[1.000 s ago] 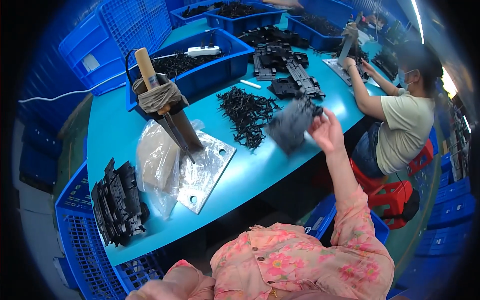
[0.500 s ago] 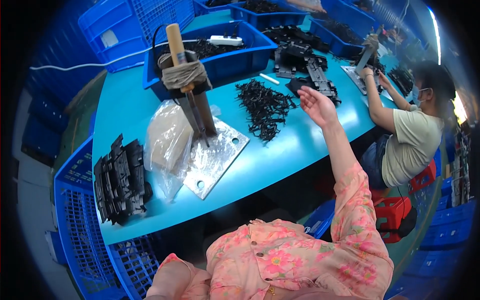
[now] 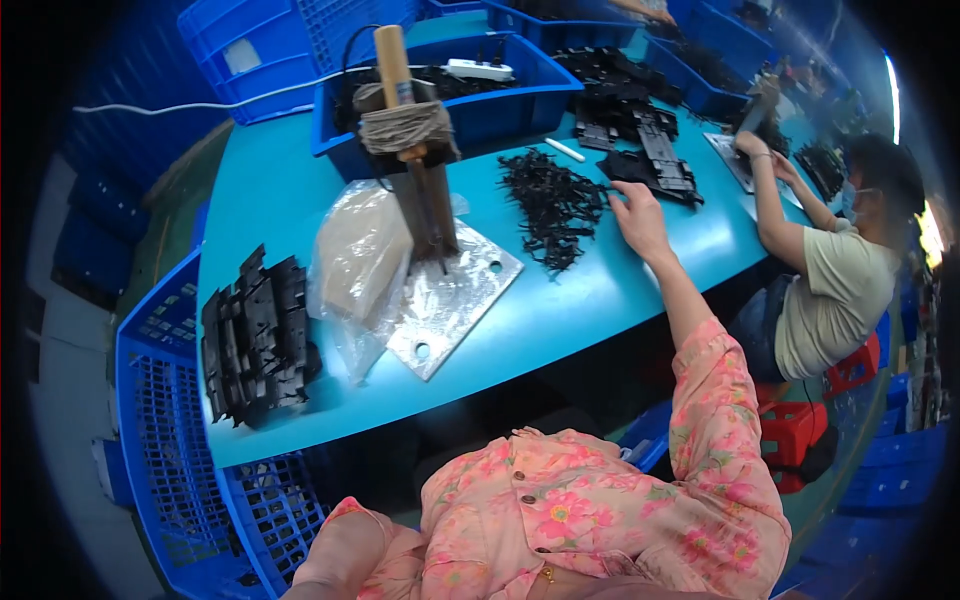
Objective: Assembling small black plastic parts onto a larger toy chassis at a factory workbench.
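My right hand (image 3: 643, 222) reaches over the blue-green table with its back up, thumb and fingertips a little apart and nothing visible in them. The fingertips are at the right edge of a loose pile of thin black plastic scraps (image 3: 552, 208). Just beyond the hand lie flat black plastic parts (image 3: 668, 155), some overlapping. My left forearm (image 3: 345, 550) shows at the lower edge; its hand is out of view. In front of me a metal plate (image 3: 455, 305) carries an upright post wrapped with cord (image 3: 407, 128) and a wooden-handled tool (image 3: 393, 62).
A clear plastic bag (image 3: 360, 260) lies against the plate. Stacked black parts (image 3: 258, 340) stand at the table's left end. A blue bin (image 3: 500, 110) holds black pieces and a white power strip (image 3: 480, 69). A co-worker (image 3: 840, 250) sits at right. Blue crates (image 3: 165, 450) stand at lower left.
My right hand has turned from palm up to back up and come down to the edge of the scrap pile. The whole view has shifted slightly.
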